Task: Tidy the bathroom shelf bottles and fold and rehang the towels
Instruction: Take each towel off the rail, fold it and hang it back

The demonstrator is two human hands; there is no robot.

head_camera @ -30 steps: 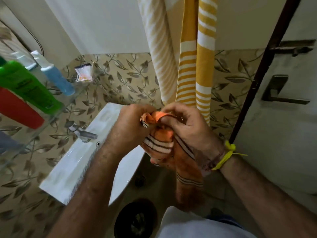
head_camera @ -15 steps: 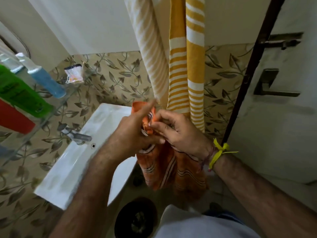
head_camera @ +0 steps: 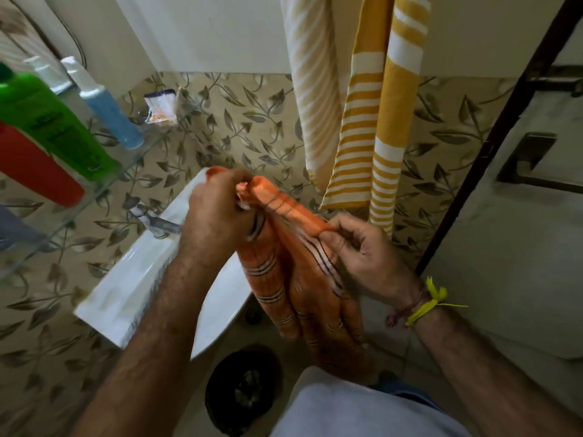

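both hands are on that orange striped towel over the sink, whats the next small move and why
Probably draw the hands apart to pull the top edge taut. The left hand grips one bunched end of the orange towel with dark stripes and the right hand pinches the edge close by, so the cloth hangs crumpled below them over the white ceramic sink. It needs flattening before a neat fold.

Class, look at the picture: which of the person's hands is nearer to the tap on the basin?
The left hand. It sits just right of the tap, gripping the orange towel. The right hand pinches the towel farther right, away from the tap.
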